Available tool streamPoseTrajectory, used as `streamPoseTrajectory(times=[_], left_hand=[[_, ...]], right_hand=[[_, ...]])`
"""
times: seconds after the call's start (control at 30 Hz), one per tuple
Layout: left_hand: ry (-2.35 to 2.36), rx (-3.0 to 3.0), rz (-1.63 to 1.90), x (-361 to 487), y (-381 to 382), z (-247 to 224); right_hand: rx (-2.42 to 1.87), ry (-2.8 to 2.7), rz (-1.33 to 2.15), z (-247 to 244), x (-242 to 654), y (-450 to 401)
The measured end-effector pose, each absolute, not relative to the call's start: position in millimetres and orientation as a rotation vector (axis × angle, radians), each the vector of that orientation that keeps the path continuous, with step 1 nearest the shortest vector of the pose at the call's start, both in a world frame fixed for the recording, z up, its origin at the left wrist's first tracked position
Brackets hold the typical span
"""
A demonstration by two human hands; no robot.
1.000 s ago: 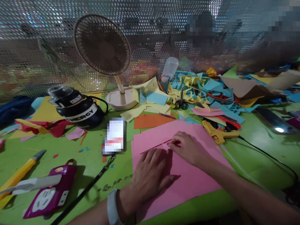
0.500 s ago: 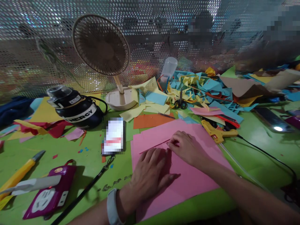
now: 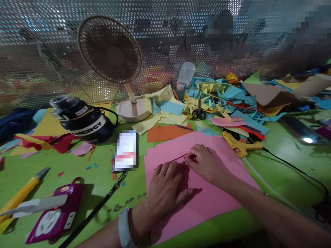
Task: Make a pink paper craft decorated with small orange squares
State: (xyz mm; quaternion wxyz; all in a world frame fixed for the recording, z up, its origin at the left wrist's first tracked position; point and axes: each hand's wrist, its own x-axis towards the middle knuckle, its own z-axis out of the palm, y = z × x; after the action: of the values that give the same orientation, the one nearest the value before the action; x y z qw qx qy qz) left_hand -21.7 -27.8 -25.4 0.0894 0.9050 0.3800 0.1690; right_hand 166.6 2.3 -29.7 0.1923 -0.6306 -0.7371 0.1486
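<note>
Sheets of pink paper [image 3: 217, 203] lie stacked askew on the green table. My left hand [image 3: 167, 187] rests flat on the top sheet, fingers together and thumb stretched out to the right. My right hand [image 3: 205, 163] is closed in a pinch just beyond it, thumb and index finger at the end of a raised paper edge. That edge runs as a dark slanting line from my left fingertips to my right ones. The fingers partly hide it. A grey band [image 3: 125, 227] circles my left wrist.
Left stand a fan [image 3: 133, 110], a black bottle [image 3: 90, 127], a phone [image 3: 125, 150], a purple power bank [image 3: 57, 213] and a yellow cutter [image 3: 20, 193]. Scissors [image 3: 199, 112] and paper scraps [image 3: 214, 89] lie behind. A yellow glue gun [image 3: 240, 146] with a cord lies right.
My left hand has shifted very slightly, its thumb reaching a little farther right. My right hand holds the same pinch in the same place.
</note>
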Motion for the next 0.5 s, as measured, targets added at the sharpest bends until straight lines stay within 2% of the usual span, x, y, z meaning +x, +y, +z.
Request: streamPoseTrajectory(times=[0.5], left_hand=[[1.113, 2.743, 0.501, -19.4, -26.6, -21.0]], right_hand=[[-1.761, -2.08, 0.435, -24.5, 164.5, 0.9]])
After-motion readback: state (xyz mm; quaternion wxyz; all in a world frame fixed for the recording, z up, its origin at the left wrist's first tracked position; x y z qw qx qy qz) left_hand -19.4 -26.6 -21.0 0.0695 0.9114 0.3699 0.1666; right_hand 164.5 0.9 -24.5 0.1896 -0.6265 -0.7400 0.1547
